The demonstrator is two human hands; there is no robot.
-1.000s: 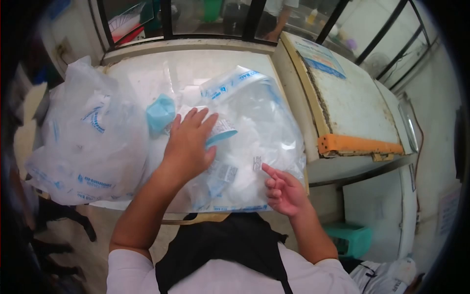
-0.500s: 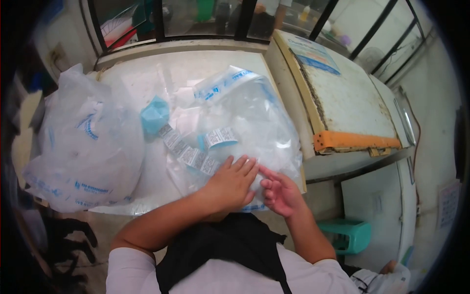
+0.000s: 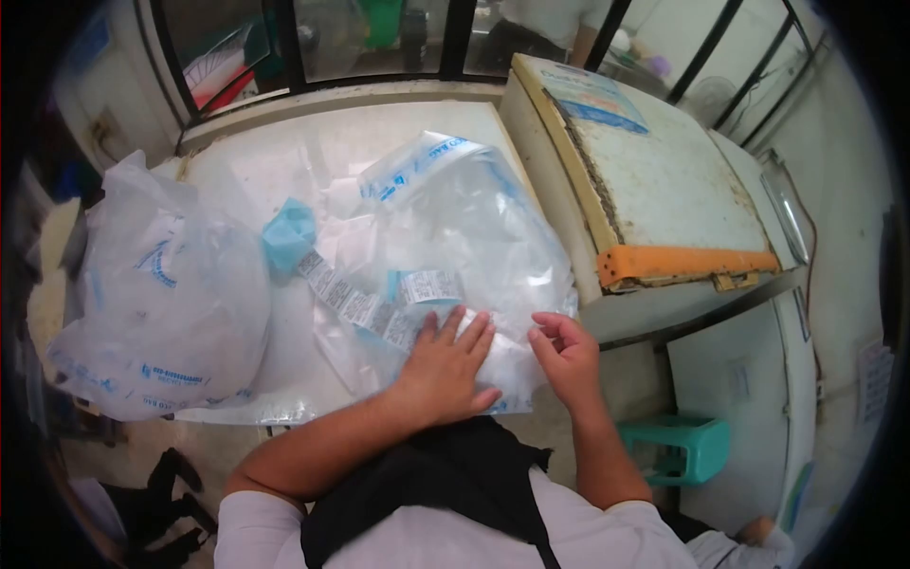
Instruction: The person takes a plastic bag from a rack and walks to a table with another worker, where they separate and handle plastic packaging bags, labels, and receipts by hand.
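Observation:
My left hand (image 3: 445,370) lies flat with its fingers spread on a clear plastic bag (image 3: 455,218), at the lower end of a strip of printed labels (image 3: 355,305). Beside the bag's right edge, my right hand (image 3: 566,353) is curled, thumb and forefinger close together; anything between them is too small to make out. The label strip runs up to a crumpled light blue piece (image 3: 289,232). A short curled label piece (image 3: 427,286) rests on the bag above my left hand.
A large, full plastic bag (image 3: 171,294) stands on the left of the white tabletop (image 3: 275,142). To the right is a worn white chest (image 3: 664,171) with an orange bar (image 3: 687,264). A green stool (image 3: 697,450) is below it. Windows line the back.
My left hand has come from the upper label strip down and right onto the bag, uncovering the strip. My right hand has turned and shifted slightly right; the small label at its fingertip no longer shows.

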